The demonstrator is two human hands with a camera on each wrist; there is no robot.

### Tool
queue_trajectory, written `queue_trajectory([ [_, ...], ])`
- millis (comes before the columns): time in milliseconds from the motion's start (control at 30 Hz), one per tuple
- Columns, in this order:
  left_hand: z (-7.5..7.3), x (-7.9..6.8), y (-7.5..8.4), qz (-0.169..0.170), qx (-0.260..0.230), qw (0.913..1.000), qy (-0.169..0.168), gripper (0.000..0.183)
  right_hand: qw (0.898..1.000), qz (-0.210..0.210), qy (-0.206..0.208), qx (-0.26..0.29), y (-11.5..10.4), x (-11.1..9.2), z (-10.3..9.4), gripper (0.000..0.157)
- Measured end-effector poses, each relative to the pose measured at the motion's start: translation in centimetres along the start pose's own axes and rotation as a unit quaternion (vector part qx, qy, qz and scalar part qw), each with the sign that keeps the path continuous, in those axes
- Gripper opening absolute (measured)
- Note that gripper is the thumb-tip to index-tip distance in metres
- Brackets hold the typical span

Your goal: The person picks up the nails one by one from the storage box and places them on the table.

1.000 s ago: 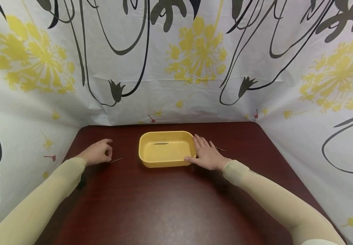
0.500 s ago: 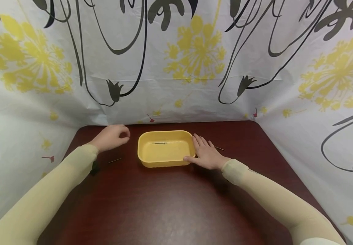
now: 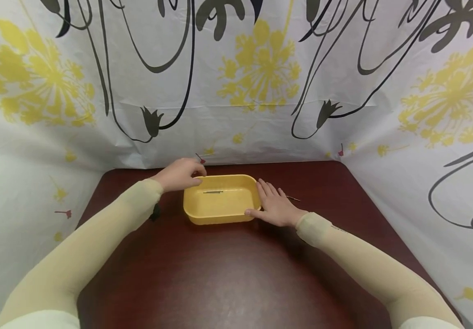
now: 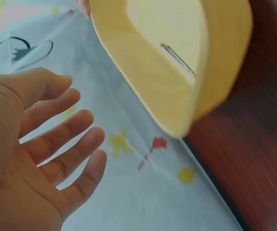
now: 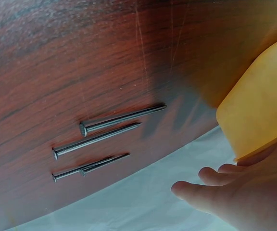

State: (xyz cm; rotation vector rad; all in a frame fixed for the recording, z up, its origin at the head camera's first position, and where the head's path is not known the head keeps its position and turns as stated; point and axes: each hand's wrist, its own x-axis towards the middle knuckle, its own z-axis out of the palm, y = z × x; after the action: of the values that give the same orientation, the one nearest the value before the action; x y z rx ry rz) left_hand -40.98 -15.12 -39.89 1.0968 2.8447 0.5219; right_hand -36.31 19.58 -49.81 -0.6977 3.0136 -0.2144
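Left hand (image 3: 181,174) hovers, fingers loosely apart, by the far-left corner of the yellow tray (image 3: 234,202); right hand (image 3: 276,206) rests straight-fingered on its right end! Metal nails (image 4: 178,60) lie inside, four more nails (image 5: 98,139) on the tabletop (image 3: 228,265).

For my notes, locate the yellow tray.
In the head view, the tray sits near the far edge of the table, between the left grip and right grip.

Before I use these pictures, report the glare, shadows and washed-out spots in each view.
Head: pale glare on the near part of the table, dark shadow below the right hand; left wrist: cloth washed out toward the top left; right wrist: streaky shadows between the nails and the bin, bluish sheen at top left.
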Motion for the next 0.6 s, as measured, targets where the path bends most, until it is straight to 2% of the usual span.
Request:
queue_trajectory([
  [267,2.7,2.8,1.3,0.003,-0.019,0.9968,-0.078,0.028,1.000,0.005,-0.005,-0.003,-0.1,0.0,0.0,0.119],
  [600,6.8,5.9,2.1,0.020,-0.027,0.9890,-0.144,0.032,1.000,0.008,-0.007,-0.006,0.0,0.1,-0.1,0.117],
])
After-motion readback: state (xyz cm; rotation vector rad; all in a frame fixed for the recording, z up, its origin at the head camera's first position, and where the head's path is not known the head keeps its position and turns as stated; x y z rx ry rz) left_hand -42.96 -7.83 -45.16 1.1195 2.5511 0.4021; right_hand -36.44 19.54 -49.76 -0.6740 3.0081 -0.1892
